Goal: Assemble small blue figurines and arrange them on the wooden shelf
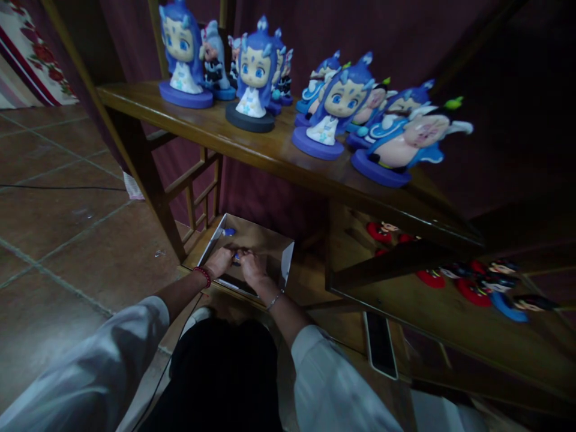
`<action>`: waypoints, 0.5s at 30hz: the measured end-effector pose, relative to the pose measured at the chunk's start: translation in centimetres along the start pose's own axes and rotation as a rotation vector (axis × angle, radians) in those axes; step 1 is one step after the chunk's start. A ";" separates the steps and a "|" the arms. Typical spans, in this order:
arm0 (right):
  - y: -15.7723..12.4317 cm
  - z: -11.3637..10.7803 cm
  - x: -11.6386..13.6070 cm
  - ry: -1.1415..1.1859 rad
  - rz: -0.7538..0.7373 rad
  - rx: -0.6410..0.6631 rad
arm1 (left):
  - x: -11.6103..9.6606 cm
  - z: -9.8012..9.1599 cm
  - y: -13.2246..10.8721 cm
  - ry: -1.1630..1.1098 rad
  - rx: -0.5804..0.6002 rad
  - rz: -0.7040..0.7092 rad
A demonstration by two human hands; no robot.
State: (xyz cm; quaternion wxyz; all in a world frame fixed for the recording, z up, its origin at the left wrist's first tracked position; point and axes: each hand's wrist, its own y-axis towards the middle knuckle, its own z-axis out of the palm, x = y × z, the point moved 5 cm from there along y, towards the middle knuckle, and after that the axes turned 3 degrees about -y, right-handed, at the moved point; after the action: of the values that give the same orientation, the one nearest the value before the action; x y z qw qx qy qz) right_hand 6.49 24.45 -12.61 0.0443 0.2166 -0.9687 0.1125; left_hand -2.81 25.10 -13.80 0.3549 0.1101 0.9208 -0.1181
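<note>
Both hands reach down into an open shallow cardboard box (287, 264) on the lowest shelf. My left hand (219, 262) and my right hand (252, 267) are closed close together around a small blue figurine (236, 258). Fingers of both hands hide most of it, so its exact shape does not show. Another small blue figurine (228, 231) lies in the box's far left corner, apart from my hands. A red beaded bracelet circles my left wrist, and a thin silver one my right.
Several blue-haired figurines (254, 75) and a pig figurine (407, 141) stand on the wooden shelf (279, 153) above. More figurines on red bases (431, 278) occupy a lower shelf at right. A phone (380, 345) lies right of my arms. A shelf post (148, 180) rises left of the box.
</note>
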 end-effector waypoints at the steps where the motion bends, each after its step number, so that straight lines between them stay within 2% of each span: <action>1: 0.1 0.0 0.0 0.000 -0.002 0.002 | 0.0 0.1 0.0 0.019 0.020 0.015; 9: 0.1 0.2 -0.1 0.015 0.017 -0.004 | 0.2 0.6 0.4 0.087 0.061 0.071; 15: -0.1 -0.2 -0.5 0.051 0.039 -0.015 | -0.5 -0.1 0.2 0.073 0.048 0.074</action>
State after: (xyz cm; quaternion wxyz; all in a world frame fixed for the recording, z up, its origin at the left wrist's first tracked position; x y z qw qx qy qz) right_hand 7.00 24.60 -12.51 0.0683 0.1946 -0.9721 0.1116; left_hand -2.45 25.28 -13.45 0.3226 0.1570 0.9253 -0.1231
